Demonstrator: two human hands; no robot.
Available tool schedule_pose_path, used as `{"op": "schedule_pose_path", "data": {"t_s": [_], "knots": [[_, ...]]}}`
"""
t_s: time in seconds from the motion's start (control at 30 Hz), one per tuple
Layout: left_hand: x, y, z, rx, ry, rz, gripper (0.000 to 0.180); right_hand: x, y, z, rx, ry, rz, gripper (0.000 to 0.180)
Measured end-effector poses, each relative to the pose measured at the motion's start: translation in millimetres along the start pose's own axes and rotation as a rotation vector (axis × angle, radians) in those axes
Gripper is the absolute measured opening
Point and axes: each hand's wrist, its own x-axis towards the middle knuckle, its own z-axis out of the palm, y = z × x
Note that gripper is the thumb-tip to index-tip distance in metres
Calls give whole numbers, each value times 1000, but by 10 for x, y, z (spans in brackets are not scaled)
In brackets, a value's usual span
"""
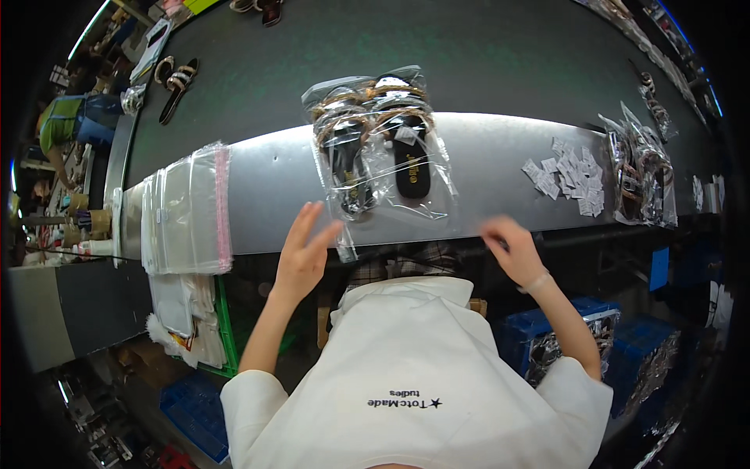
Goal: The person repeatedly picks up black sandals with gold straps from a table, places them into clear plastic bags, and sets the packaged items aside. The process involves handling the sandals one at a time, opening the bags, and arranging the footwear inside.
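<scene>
A pair of black-soled slide sandals (412,173) with gold and dark straps lies in clear plastic bags (428,213) in front of me, at the metal edge strip (484,172) of the work table. My left hand (305,254) is just below the bag's lower left corner, its fingers spread and holding nothing visible. To the right, my right hand (512,248) hovers over the table's near edge, apart from the bags. Its fingers are bent and blurred, so whether anything small is between them is unclear.
Flat clear bags (186,207) are stacked at the left. Small white packets (574,173) lie scattered at the right, beside other bagged sandals (642,176). Loose sandals (180,82) rest farther back. Blue crates (574,309) stand below the table. A person in green (64,129) is far left.
</scene>
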Motion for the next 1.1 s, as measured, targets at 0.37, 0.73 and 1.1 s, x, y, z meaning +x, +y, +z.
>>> {"op": "schedule_pose_path", "data": {"t_s": [0.37,0.73,1.1], "knots": [[-146,-208,230,-1165,-84,-950,26,436,-86,514,1066,25,351,20],[1168,707,18,-1104,-311,-444,29,324,-121,-233,1059,337,183,24],[1628,756,440,-411,-188,54,46,-369,122,-4692,-247,1067,-443,11]]}}
